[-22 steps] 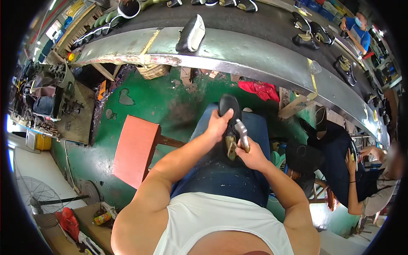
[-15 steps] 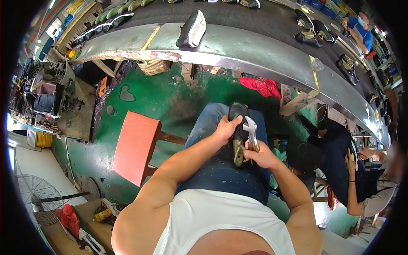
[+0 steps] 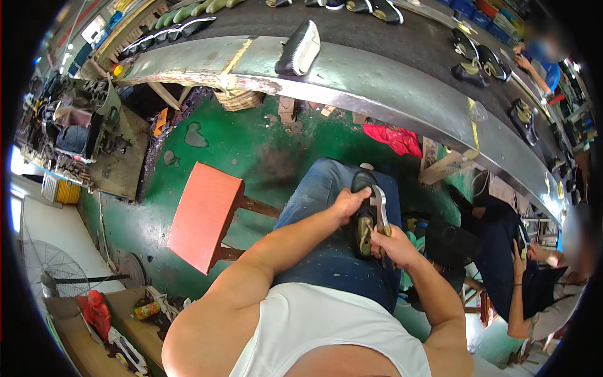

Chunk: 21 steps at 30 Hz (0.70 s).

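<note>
A black shoe [image 3: 363, 182] on an olive-coloured last lies lengthwise over my jeans, toe pointing away from me. My left hand [image 3: 349, 205] is closed around its left side, thumb across the upper. Closed around the handles of silver lasting pliers [image 3: 380, 202], my right hand [image 3: 396, 246] sits by the heel end. The pliers' curved head lies over the shoe's right edge, close to my left thumb. Whether the jaws grip any material cannot be made out.
A red-topped stool [image 3: 206, 217] stands at my left. Ahead runs a metal-edged conveyor bench [image 3: 352, 78] bearing several shoes, one black-and-white shoe [image 3: 300, 50] on its near ledge. Close at right, a co-worker [image 3: 502, 251] handles a shoe. A wire fan [image 3: 53, 270] stands lower left.
The pliers have turned more upright, their head now lying along the shoe's right side. My left hand keeps hold of the shoe. The whole view has shifted slightly.
</note>
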{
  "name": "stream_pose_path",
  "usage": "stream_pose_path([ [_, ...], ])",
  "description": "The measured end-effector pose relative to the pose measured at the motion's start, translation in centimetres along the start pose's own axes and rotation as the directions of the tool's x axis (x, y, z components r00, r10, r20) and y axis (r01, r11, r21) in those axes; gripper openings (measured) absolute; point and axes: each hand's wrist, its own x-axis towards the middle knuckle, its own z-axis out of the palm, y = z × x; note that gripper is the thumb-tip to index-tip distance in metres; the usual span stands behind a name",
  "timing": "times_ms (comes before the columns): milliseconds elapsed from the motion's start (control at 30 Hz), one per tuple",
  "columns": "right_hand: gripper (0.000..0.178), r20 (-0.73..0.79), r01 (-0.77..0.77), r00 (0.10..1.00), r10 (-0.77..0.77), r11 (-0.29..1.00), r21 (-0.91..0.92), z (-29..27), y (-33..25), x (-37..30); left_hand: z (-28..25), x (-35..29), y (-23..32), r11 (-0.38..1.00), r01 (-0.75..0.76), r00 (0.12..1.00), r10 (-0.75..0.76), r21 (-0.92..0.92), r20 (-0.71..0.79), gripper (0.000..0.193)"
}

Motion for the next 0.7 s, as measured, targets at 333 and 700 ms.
stream_pose_path([
  [333,0.01,-0.072,0.241,0.961,-0.266,0.938,-0.248,-0.3,-0.4,-0.8,1.1,-1.6,2.0,0.953,-0.22,0.953,0.255,0.207,-0.163,0.071],
  [700,0.007,-0.107,0.146,0.983,-0.148,0.989,-0.025,0.7,6.9,6.9,-3.5,0.7,0.7,0.678,-0.423,0.82,0.569,0.601,-0.064,0.069],
])
